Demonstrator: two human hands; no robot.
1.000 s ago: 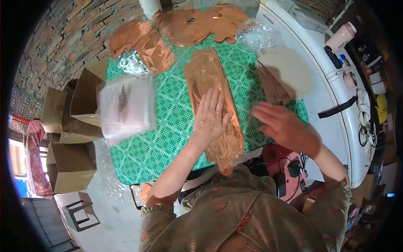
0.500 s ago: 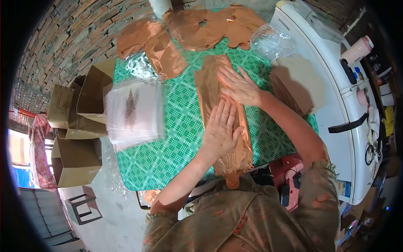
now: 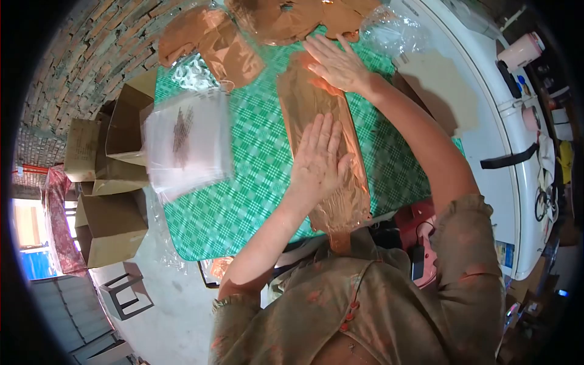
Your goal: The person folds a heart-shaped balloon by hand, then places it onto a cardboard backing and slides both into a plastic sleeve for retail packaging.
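- Copper-coloured foil piece (image 3: 313, 97) is lying lengthwise on the green checked tablecloth (image 3: 252, 167), its narrow tab reaching past the near edge towards the person's shirt (image 3: 340, 292).
- Left hand (image 3: 319, 155) is lying flat and open, palm down, on the middle of the foil, the hand itself hiding that part of the surface.
- Right hand (image 3: 339, 66) is holding nothing visible; it is open, fingers extended, at the far right corner of the foil; whether it is touching cannot be told.
- Clear plastic sleeves (image 3: 188, 143) are lying in a stack to the left, well apart from the foil.
- White bundle (image 3: 194, 74) is sitting just beyond the sleeves, its detail blurred.
- Further foil pieces (image 3: 298, 24) are occupying the far edge, close to the right fingertips.
- Crumpled clear plastic (image 3: 395, 30) is lying at the far right.
- Beige sheets (image 3: 450, 91) are resting on the right, the right forearm partly obstructing the view of them.
- Cardboard boxes (image 3: 112, 231) are standing left of the table.
- White cabinet (image 3: 496, 158) is bordering the right side.
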